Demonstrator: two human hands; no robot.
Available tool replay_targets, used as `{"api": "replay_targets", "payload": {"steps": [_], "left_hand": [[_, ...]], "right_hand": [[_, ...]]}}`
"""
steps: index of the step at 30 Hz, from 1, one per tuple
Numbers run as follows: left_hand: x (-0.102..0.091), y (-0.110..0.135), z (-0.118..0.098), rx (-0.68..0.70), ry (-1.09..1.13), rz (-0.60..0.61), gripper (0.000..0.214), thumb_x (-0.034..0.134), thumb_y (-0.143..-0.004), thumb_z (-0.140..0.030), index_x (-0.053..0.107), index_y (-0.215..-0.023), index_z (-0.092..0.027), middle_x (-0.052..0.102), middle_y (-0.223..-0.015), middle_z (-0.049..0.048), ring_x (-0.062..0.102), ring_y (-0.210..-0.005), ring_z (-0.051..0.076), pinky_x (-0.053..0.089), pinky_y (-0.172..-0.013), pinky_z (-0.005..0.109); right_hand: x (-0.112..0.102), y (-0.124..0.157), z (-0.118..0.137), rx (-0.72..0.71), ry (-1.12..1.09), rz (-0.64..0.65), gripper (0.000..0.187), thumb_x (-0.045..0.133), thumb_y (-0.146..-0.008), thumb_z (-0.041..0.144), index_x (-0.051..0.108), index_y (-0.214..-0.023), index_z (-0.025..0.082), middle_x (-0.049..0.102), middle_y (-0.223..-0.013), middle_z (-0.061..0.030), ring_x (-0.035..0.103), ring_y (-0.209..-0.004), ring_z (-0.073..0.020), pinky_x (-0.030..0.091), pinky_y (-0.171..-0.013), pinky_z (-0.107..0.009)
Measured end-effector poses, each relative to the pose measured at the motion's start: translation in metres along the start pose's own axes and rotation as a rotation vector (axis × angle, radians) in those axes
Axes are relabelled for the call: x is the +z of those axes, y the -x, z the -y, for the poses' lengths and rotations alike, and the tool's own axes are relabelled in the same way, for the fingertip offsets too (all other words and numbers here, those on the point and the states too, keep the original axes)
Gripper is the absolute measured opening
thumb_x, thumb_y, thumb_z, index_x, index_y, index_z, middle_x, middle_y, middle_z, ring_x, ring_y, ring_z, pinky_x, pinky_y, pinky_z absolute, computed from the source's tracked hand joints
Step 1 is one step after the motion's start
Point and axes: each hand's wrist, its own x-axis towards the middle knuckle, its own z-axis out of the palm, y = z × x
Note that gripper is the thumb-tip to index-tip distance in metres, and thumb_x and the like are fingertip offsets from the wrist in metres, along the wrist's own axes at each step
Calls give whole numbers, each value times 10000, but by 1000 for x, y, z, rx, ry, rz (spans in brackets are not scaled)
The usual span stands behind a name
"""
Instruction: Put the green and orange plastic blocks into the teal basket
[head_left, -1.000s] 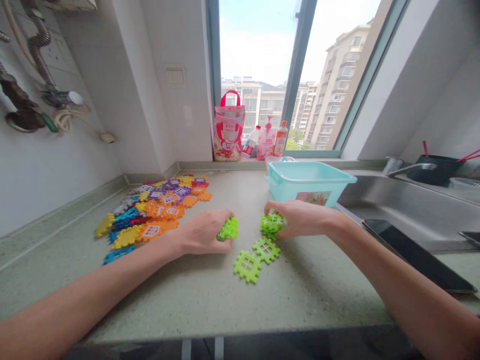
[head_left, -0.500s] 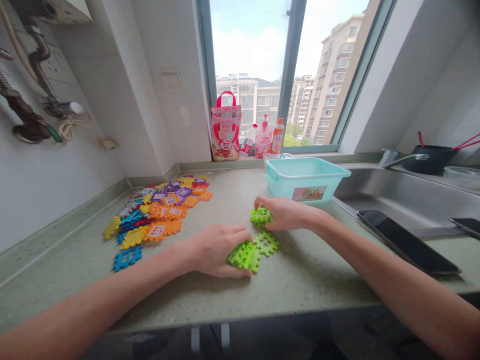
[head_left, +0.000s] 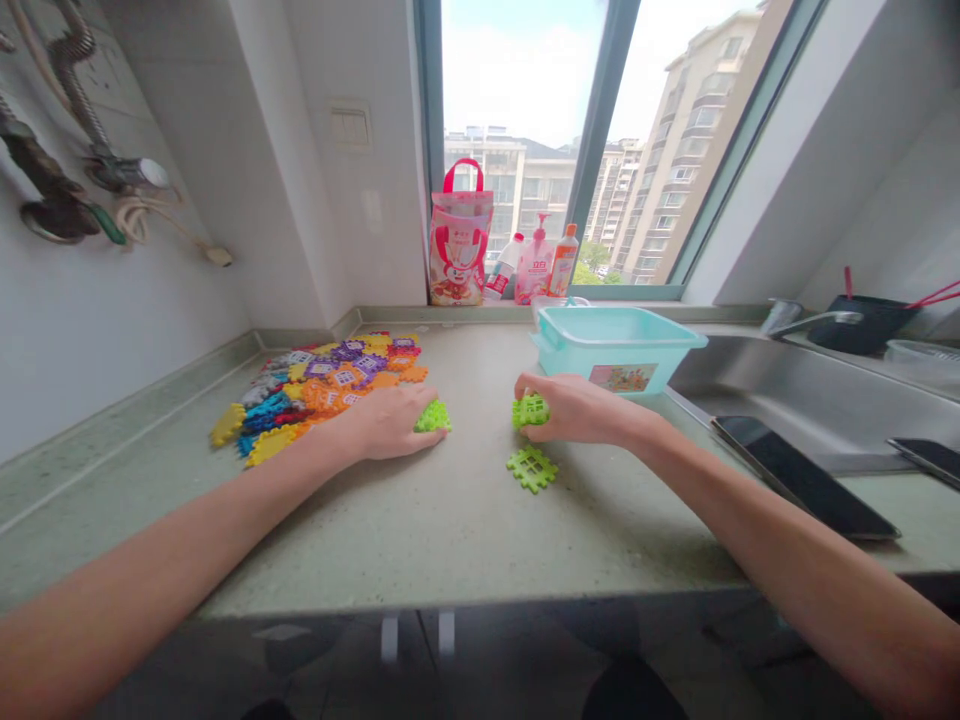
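My left hand (head_left: 390, 422) rests on the counter with its fingers closed on green puzzle pieces (head_left: 433, 417). My right hand (head_left: 574, 408) is closed on another stack of green pieces (head_left: 530, 410), close in front of the turquoise plastic tub (head_left: 619, 349). One green window-shaped piece (head_left: 532, 468) lies flat on the counter just below my right hand. A heap of mixed coloured pieces (head_left: 322, 390) in orange, yellow, blue and purple lies to the left of my left hand.
The speckled countertop (head_left: 450, 520) ends at a near edge. A steel sink (head_left: 810, 390) with a tap is at the right, with a dark phone or tablet (head_left: 802, 475) on its rim. A pink bag (head_left: 459, 250) and bottles (head_left: 536, 268) stand on the windowsill.
My left hand picked up the nearer loose green piece and drew back left toward the coloured heap. One green piece stays on the counter. My right hand kept its stack.
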Motion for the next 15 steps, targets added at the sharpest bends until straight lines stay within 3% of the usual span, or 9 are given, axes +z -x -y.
{"api": "replay_targets", "payload": {"steps": [4, 8, 15], "left_hand": [[2, 0, -1, -4, 18, -4, 447, 525, -1010, -619, 601, -1098, -187, 703, -1107, 137, 693, -968, 306, 511, -827, 396], [2, 0, 1, 0, 34, -6, 455, 530, -1001, -638, 596, -1077, -194, 692, -1113, 130, 692, -964, 299, 510, -824, 392], [0, -2, 6, 35, 73, 15, 455, 556, -988, -637, 600, -1086, -194, 682, -1112, 122, 689, -954, 286, 509, -819, 380]], "right_hand": [[-24, 14, 14, -72, -157, 184, 425, 794, -832, 371, 638, -1207, 247, 724, -949, -16, 638, -816, -192, 429, -699, -275], [-23, 21, 27, -105, -194, 363, 477, 869, -751, 304, 653, -1174, 258, 731, -1010, -21, 661, -863, -214, 467, -707, -294], [-6, 14, 33, -137, -129, 244, 434, 782, -783, 236, 615, -1183, 264, 736, -1101, -58, 689, -939, -252, 506, -801, -346]]}}
